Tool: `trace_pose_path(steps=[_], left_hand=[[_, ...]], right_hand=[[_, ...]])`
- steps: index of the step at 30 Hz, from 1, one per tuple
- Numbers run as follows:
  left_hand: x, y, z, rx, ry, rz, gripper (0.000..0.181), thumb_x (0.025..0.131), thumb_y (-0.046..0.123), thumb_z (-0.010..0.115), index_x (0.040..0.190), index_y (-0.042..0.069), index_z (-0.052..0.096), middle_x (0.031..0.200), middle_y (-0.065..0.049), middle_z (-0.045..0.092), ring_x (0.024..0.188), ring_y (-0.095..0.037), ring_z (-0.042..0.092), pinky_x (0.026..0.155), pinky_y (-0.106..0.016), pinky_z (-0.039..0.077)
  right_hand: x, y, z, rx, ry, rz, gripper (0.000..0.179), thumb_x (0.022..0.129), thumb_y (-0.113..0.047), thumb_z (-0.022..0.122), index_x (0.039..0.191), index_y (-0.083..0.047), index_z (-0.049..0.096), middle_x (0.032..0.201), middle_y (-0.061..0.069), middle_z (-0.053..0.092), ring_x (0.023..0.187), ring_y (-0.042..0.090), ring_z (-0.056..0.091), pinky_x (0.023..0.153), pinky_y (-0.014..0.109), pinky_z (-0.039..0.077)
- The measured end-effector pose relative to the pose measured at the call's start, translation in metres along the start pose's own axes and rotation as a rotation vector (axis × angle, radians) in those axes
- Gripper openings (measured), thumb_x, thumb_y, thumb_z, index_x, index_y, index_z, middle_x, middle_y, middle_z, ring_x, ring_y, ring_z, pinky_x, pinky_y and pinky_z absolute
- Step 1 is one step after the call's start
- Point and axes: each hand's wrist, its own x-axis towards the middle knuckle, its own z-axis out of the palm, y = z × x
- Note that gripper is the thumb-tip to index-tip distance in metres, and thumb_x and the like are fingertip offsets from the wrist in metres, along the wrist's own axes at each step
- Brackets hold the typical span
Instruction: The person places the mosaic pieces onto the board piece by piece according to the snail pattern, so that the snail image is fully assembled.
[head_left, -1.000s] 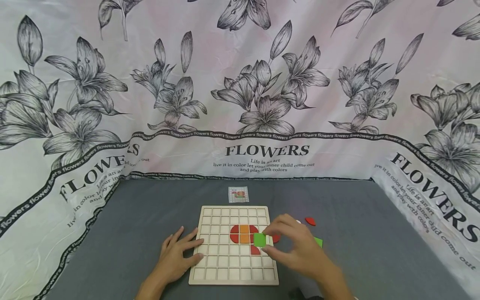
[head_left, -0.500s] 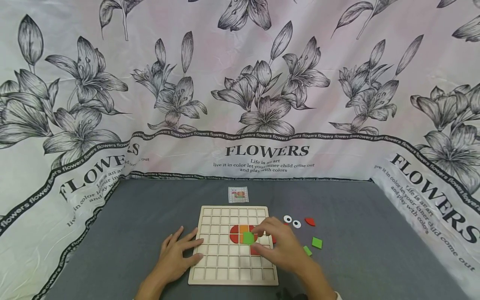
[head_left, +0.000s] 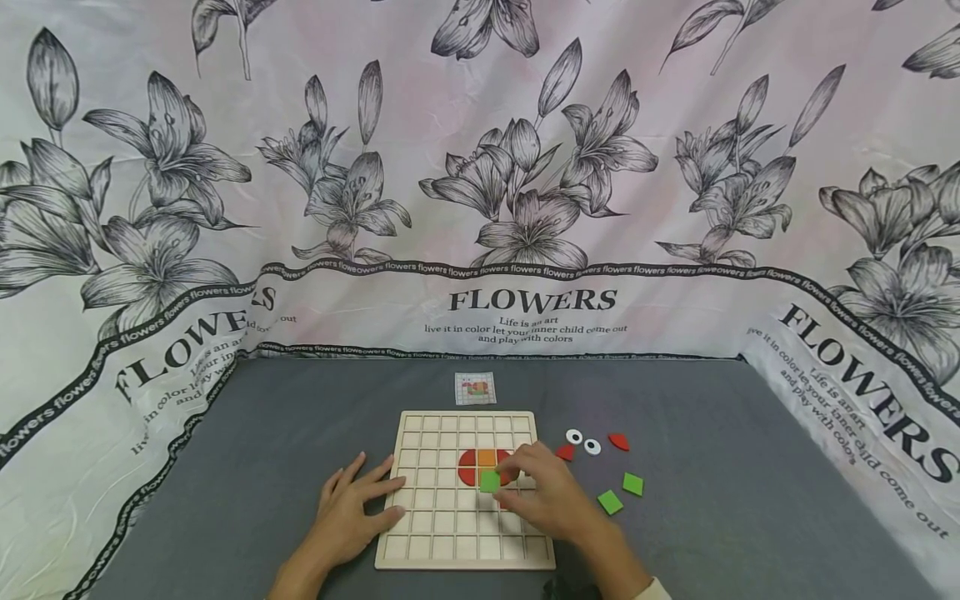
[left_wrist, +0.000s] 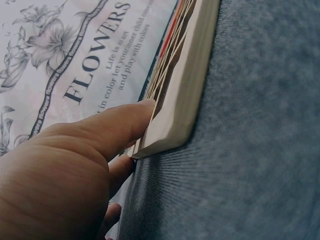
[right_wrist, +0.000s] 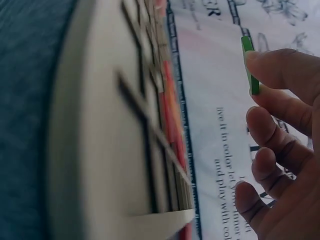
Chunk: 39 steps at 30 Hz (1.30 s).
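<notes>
My right hand (head_left: 551, 498) pinches a green square tile (head_left: 490, 481) between thumb and fingers, over the middle of a wooden grid board (head_left: 465, 563). The right wrist view shows this green tile (right_wrist: 248, 62) edge-on, raised above the board. On the board, an orange tile (head_left: 487, 457) sits between rounded red tiles (head_left: 467, 468); part of the red group is behind the right hand. My left hand (head_left: 347, 510) rests at the board's left edge with fingers spread. In the left wrist view its thumb (left_wrist: 120, 127) lies on the wooden rim.
Right of the board lie two green square tiles (head_left: 610, 502), two white eye discs (head_left: 592, 447), a red quarter-round tile (head_left: 618, 442) and another red piece (head_left: 565, 452). A small printed picture card (head_left: 476, 388) lies behind the board. A flowered cloth (head_left: 532, 208) hangs around the grey table (head_left: 300, 417).
My right hand has moved left over the board with the green tile, from its right side to just below the orange tile. The left hand keeps its place.
</notes>
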Motion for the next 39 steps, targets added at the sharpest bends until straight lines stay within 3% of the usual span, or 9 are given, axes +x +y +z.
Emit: trace_pose_path(steps=[4, 13, 23, 39], left_hand=[[0.000, -0.001, 0.001, -0.003, 0.001, 0.008, 0.041, 0.083, 0.035, 0.076, 0.122, 0.021, 0.071, 0.144, -0.002, 0.047, 0.141, -0.038, 0.018, 0.109, -0.059, 0.002], [0.000, -0.002, 0.002, 0.013, -0.002, -0.018, 0.041, 0.083, 0.032, 0.077, 0.122, 0.021, 0.071, 0.145, 0.000, 0.046, 0.142, -0.036, 0.016, 0.111, -0.056, 0.000], [0.000, 0.000, 0.001, 0.006, 0.005, -0.011, 0.041, 0.083, 0.033, 0.076, 0.121, 0.021, 0.071, 0.144, -0.001, 0.046, 0.142, -0.037, 0.017, 0.110, -0.058, 0.001], [-0.001, 0.001, 0.000, -0.007, 0.006, -0.005, 0.041, 0.082, 0.033, 0.077, 0.121, 0.021, 0.071, 0.144, -0.001, 0.047, 0.142, -0.037, 0.018, 0.110, -0.059, 0.002]], right_hand=[[-0.002, 0.004, 0.004, -0.042, -0.021, 0.010, 0.022, 0.075, -0.011, 0.083, 0.092, -0.015, 0.070, 0.080, -0.006, 0.058, 0.080, 0.012, 0.050, 0.068, 0.026, 0.047], [-0.003, 0.005, 0.010, -0.153, -0.139, 0.136, 0.018, 0.077, -0.017, 0.081, 0.092, -0.016, 0.071, 0.082, -0.011, 0.057, 0.084, 0.008, 0.048, 0.073, 0.030, 0.046], [-0.005, 0.008, 0.016, -0.229, -0.167, 0.123, 0.015, 0.076, -0.018, 0.080, 0.088, -0.017, 0.071, 0.081, -0.012, 0.054, 0.081, 0.008, 0.044, 0.070, 0.029, 0.044], [-0.004, 0.003, 0.013, -0.237, -0.185, 0.132, 0.017, 0.075, -0.019, 0.079, 0.091, -0.016, 0.072, 0.083, -0.009, 0.054, 0.083, 0.010, 0.044, 0.070, 0.030, 0.043]])
